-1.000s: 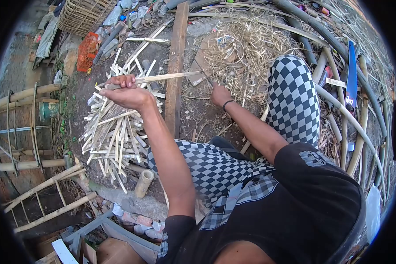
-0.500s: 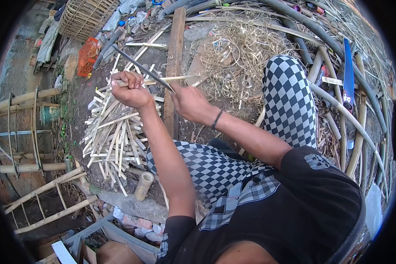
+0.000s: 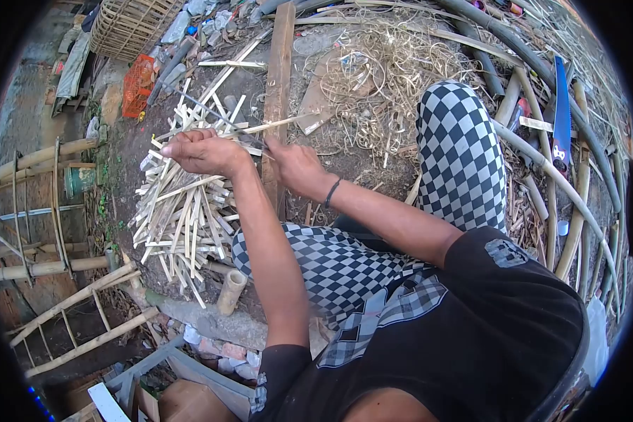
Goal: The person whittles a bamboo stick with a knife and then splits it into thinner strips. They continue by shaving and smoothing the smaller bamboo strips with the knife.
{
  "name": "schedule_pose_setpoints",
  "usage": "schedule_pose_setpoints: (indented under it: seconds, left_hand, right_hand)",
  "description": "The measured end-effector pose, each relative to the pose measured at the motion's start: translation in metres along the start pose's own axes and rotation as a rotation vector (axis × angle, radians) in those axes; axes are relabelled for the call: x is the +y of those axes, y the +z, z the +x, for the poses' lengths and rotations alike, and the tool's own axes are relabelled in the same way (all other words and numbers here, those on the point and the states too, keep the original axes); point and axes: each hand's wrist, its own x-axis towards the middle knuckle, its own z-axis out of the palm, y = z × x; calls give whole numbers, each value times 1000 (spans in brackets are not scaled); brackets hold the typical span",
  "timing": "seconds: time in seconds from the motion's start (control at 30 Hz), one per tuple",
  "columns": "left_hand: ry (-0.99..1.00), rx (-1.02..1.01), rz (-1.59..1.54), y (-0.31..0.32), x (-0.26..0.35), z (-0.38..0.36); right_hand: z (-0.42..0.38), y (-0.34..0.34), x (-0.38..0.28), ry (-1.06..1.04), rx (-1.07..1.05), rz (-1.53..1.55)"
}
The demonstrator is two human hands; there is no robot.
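My left hand [image 3: 202, 152], closed with the palm side turned down, grips a thin pale bamboo strip [image 3: 278, 123] that sticks out to the right across a wooden plank [image 3: 280, 63]. The fingers of my right hand [image 3: 297, 167] are wrapped round the handle end of a long narrow blade [image 3: 214, 112], which slants up and left over the strip. The blade crosses the strip just left of my right hand. Under and beside my left hand spreads a heap of cut strips [image 3: 183, 218].
Curly shavings [image 3: 394, 84] lie beyond the plank. A blue saw [image 3: 562, 112] and long bamboo poles [image 3: 541, 162] are at the right. An orange crate [image 3: 138, 86] and woven basket [image 3: 130, 28] stand upper left, and a short bamboo tube [image 3: 231, 292] is near my left forearm.
My left hand has shifted left and turned further over. My right hand has moved slightly left, and the blade's far end has swung left and down.
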Motion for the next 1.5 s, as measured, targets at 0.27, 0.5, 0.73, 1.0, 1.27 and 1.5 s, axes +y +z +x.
schedule_pose_setpoints:
  seconds: [0.27,0.5,0.73,1.0,1.27,1.5]
  left_hand:
    - [-66,76,17,-13,-7,13]
    - [-31,95,-9,-12,-6,14]
    - [-40,19,35,-5,-3,6]
    - [-48,-20,8,-8,-3,7]
    - [-21,0,10,-6,-2,8]
    - [-42,9,3,-14,-10,16]
  right_hand:
    - [10,13,32,184,-98,-118]
    - [12,32,93,189,-35,-125]
    - [13,-6,25,70,-99,-216]
    - [15,28,103,294,-24,-224]
    - [5,26,104,97,-15,-188]
    - [17,10,71,233,-82,-262]
